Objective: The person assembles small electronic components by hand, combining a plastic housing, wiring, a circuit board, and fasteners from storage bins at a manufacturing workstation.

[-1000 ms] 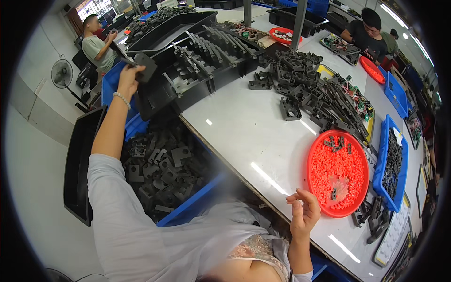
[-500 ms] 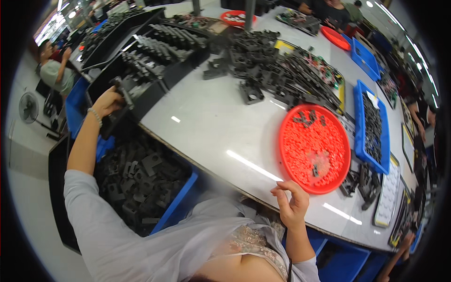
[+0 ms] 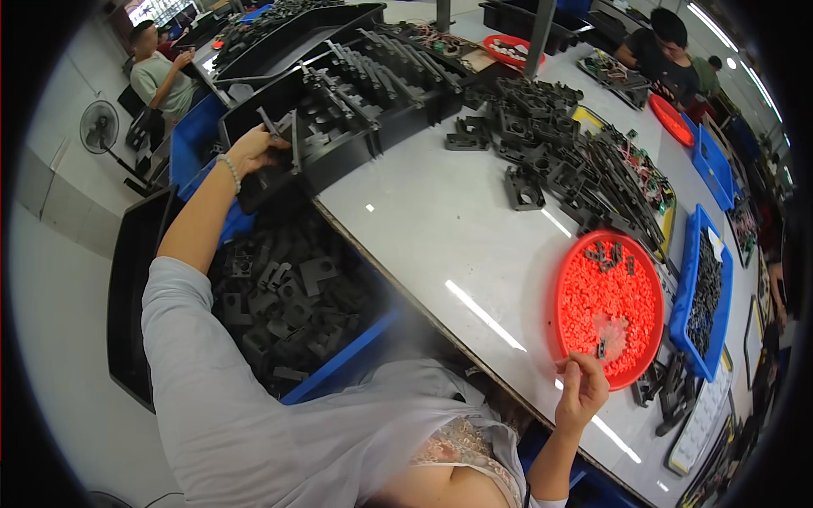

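Observation:
My left hand (image 3: 252, 152) reaches to the near left corner of a black tray (image 3: 356, 161). Its fingers are closed round a black plastic part (image 3: 278, 132) with a light, shiny edge; the hand hides some of it. Rows of similar long dark parts (image 3: 339, 85) stand in the tray. My right hand (image 3: 583, 394) is raised over the table's edge, just in front of a red round tray (image 3: 561, 317) of small red pieces (image 3: 610, 284). Its thumb and forefinger are pressed together, and whether anything is between them cannot be made out.
Black plastic brackets (image 3: 529, 127) are heaped on the white table (image 3: 423, 229). A blue tray (image 3: 677, 317) with small black parts stands at the right. Below the table's left edge, a blue bin (image 3: 339, 356) holds black parts. Other people (image 3: 669, 59) sit farther off; a fan (image 3: 99, 127) stands left.
The view has shifted, so the scene sits farther right. My left hand stays at the tray's corner with the part. My right hand's fingers have closed together near the red tray.

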A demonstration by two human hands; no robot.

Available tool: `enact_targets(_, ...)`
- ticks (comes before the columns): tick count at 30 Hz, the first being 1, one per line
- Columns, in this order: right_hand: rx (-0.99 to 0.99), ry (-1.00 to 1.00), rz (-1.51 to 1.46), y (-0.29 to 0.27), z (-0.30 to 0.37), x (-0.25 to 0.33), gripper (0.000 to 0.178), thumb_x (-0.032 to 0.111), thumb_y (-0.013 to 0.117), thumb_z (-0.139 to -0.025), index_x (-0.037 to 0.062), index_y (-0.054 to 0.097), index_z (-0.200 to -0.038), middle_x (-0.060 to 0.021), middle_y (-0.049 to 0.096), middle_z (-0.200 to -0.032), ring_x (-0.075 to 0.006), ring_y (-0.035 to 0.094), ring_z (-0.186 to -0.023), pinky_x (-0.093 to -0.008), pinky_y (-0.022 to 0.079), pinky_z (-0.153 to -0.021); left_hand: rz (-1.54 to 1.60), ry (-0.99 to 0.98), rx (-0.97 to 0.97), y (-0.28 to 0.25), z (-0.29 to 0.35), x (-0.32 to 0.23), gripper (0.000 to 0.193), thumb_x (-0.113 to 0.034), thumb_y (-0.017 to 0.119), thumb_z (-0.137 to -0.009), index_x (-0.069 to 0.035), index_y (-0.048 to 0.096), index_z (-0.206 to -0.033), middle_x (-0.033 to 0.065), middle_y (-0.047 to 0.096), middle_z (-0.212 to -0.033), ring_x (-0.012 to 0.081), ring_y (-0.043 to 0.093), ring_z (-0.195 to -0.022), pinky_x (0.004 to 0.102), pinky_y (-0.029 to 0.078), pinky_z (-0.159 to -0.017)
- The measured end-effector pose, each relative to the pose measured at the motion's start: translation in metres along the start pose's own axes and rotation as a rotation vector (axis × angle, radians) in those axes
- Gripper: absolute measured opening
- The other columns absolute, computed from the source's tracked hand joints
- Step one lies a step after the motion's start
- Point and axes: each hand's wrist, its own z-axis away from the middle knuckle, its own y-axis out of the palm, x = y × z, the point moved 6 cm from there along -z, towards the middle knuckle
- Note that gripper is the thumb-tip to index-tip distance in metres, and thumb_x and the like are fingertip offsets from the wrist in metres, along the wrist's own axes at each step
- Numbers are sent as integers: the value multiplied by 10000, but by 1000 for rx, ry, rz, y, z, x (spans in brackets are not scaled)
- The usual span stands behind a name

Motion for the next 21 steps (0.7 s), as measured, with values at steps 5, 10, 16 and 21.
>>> enact_targets(5, 24, 11, -4, 6, -2, -3, 123, -62, 528, -812, -62, 594, -915, -101, 605, -725, -152, 580, -656, -243, 452, -628, -70, 71, 251, -11, -18, 12, 531, 130, 486, -717, -83, 455, -1203, 27, 546, -970, 145, 562, -859, 300, 476, -722)
enact_targets(10, -37, -1, 41, -4, -7, 6, 111, -65, 547, -798, -54, 603, -894, -100, 609, -723, -158, 580, -650, -248, 450, -624, -102, 55, 303, 39, 4, -8, 643, 154, 477, -638, -68, 439, -1239, 42, 539, -1079, 164, 549, -943, 287, 459, -753)
enact_targets(16, 102, -238, 369, -14, -47, 26, 110, -17, 627, -742, -10, 633, -851, -105, 620, -740, -212, 604, -658, -284, 453, -613, -102, 134, 301, 1, 1, 12, 799, 175, 420, -537, -18, 387, -1312, 71, 508, -1190, 204, 472, -1133, 271, 377, -939)
enact_targets(21, 145, -125, 587, -60, -124, 24, 140, 47, 626, -768, 0, 634, -899, -129, 647, -803, -240, 632, -732, -315, 480, -670, -202, 95, 307, -4, -5, 11, 758, 150, 389, -578, 14, 355, -1323, 104, 500, -1228, 217, 460, -1176, 271, 351, -972)
